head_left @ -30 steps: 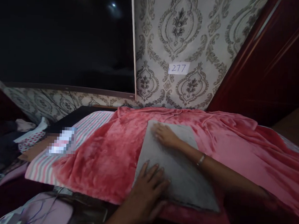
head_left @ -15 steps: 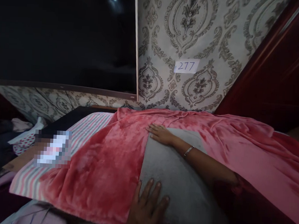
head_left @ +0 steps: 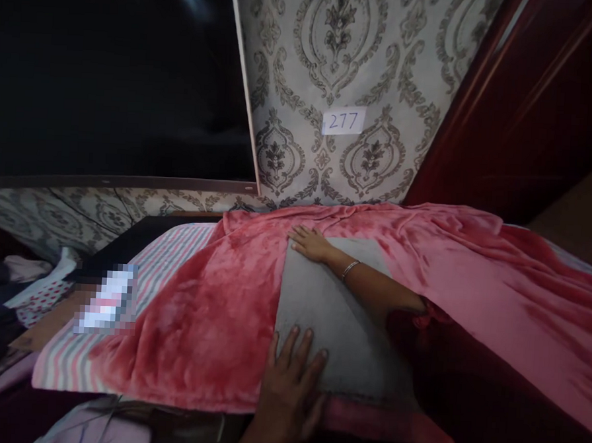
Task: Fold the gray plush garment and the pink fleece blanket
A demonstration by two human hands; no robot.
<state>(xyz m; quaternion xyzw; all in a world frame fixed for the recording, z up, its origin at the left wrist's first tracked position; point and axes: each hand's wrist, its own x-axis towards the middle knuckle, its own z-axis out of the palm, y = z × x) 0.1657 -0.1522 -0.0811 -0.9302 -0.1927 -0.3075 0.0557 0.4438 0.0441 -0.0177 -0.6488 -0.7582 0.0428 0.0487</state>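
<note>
The left hand (head_left: 287, 386) lies palm down, fingers (head_left: 289, 345) spread forward. The right arm (head_left: 384, 291) stretches diagonally leftward, the right hand (head_left: 312, 245) flat at its end.

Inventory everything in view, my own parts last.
TV: one, black, upper left
Wall: one, patterned grey, behind
Paper: one, white, on wall
Panel: one, dark red, upper right
Blanket: one, pink, across the centre
Sheet: one, pink-grey striped, under blanket
Cloth: one, grey, on blanket
Blurred patch: one, mostly white, over sheet
Black surface: one, black, behind sheet
Spotted item: one, white and red, left
Clutter: count unclear, mixed, lower left
Bracelet: one, silver, on right arm
Sleeve: one, dark, on right arm
Left hand: one, bare, cloth's near left edge
Right hand: one, bare, cloth's far left corner
</note>
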